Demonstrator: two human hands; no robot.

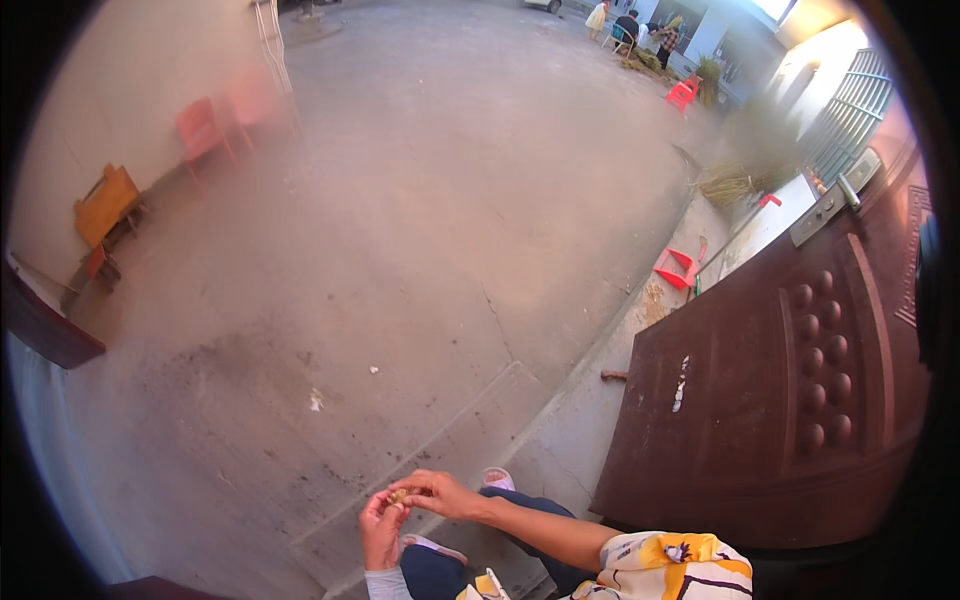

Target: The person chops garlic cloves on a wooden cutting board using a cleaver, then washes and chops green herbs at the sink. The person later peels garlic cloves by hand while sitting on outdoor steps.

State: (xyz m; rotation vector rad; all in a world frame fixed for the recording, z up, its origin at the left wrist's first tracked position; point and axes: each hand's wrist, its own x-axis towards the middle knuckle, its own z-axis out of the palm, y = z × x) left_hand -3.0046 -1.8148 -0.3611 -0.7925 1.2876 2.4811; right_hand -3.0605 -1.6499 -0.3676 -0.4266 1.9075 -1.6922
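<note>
A small yellowish-brown lump (398, 496), too small to identify, is held between the fingertips of both hands. My left hand (381, 529) comes up from the bottom edge, with a light grey sleeve at its wrist, and pinches the lump from below. Reaching in from the right, my right hand (444, 496) grips its other side with thumb and fingers. The fingers hide part of the lump. Beneath the hands are my dark trousers (433, 574) and pale sandals (498, 478).
A dark red panelled door (739, 390) stands open at the right. Beyond it, a red dustpan (676, 268) lies on a concrete ledge. A yellow wooden chair (109, 202) and red chairs (201, 129) line the left wall. Several people (627, 28) are far off, near plant bundles (739, 184).
</note>
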